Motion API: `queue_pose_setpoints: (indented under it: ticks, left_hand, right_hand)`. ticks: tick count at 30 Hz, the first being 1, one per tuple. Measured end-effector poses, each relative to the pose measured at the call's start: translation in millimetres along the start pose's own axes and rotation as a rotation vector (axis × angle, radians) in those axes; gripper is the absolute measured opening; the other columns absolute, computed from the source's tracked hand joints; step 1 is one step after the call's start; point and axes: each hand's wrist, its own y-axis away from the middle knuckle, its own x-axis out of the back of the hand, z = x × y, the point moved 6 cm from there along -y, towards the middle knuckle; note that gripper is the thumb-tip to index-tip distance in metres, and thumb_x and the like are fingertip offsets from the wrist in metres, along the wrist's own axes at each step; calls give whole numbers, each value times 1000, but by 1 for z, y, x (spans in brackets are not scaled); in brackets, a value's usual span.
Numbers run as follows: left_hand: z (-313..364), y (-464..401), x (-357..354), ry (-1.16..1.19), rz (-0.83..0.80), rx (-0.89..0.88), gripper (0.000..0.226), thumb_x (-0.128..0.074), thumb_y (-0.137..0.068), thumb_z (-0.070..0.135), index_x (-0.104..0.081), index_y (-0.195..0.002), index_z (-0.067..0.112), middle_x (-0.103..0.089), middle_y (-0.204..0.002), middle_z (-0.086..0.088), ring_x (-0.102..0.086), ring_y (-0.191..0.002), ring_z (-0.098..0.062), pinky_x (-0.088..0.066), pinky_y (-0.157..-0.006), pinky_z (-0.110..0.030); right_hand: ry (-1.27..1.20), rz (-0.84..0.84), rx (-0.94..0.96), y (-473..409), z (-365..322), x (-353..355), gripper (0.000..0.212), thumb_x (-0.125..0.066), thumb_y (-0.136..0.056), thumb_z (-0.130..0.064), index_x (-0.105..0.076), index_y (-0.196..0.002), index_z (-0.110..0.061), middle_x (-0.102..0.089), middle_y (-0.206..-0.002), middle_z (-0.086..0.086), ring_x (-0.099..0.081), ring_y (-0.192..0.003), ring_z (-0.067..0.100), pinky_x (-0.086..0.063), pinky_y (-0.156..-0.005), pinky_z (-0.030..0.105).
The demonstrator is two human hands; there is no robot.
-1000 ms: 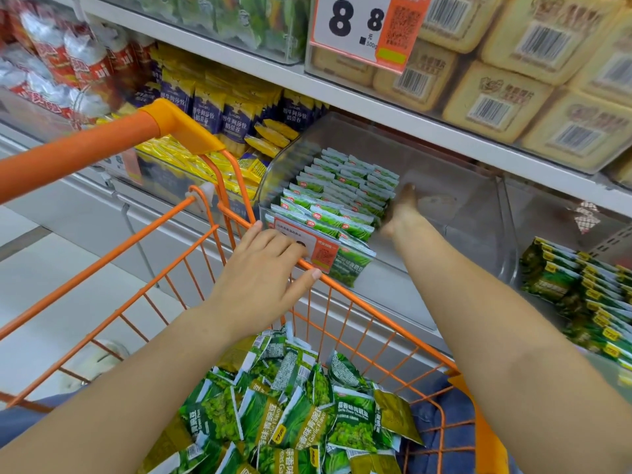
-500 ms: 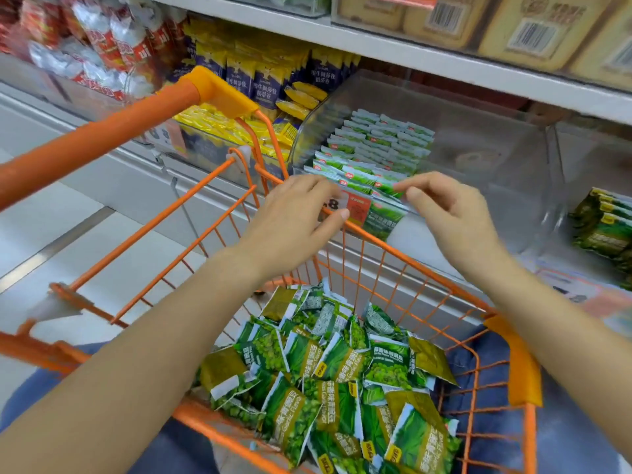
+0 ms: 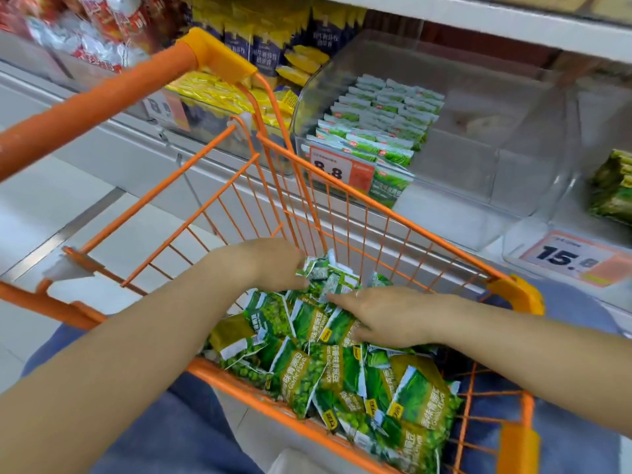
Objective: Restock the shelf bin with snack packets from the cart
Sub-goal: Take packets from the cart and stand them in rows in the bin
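Left hand (image 3: pixel 273 265): in the orange cart (image 3: pixel 342 213), fingers curled onto green pea packets (image 3: pixel 307 336).
Right hand (image 3: pixel 386 314): fingers spread flat on the packets.
Clear shelf bin (image 3: pixel 478 159): behind the cart.

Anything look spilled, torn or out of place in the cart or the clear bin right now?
Nothing damaged or spilled shows. The green packets in the cart lie in a loose jumble, some face down, while those in the clear bin stand in neat rows filling only its left part; the right part is bare.

Clear bin (image 3: pixel 513 138) right half free; packet rows (image 3: pixel 379 118) fill left; cart rim (image 3: pixel 403 218) crosses front.
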Motion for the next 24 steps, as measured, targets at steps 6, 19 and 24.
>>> queue_pose_setpoints:
  ticks: [6,19,24]
  left_hand:
    - [3,0,16,13,224,-41,43,-40,-101,44,-50,-133,17,-64,-119,-5,-58,-107,-24,-48,-83,-33]
    - [24,26,39,1024,158,-293,74,-76,-68,61,-61,-107,-1,-59,-79,-10,-61,-70,-23,-47,-62,-37]
    - [30,33,42,1171,150,-336,23,-71,-81,15,-66,-101,6,-74,-84,-8,-72,-76,-18,-59,-70,-26]
  right_hand:
    - [-116,119,-26,-5,9,11,30,-61,-91,-35,-51,-114,-20,-51,-94,-4,-52,-88,19,-41,-67,31]
    - [-1223,891,129,53,27,83,19,-75,-76,-4,-62,-71,-17,-64,-61,-2,-64,-55,13,-55,-57,24]
    - [-1294,1050,124,66,40,94,15,-72,-78,-1,-63,-72,-11,-63,-56,-2,-62,-48,9,-51,-52,17]
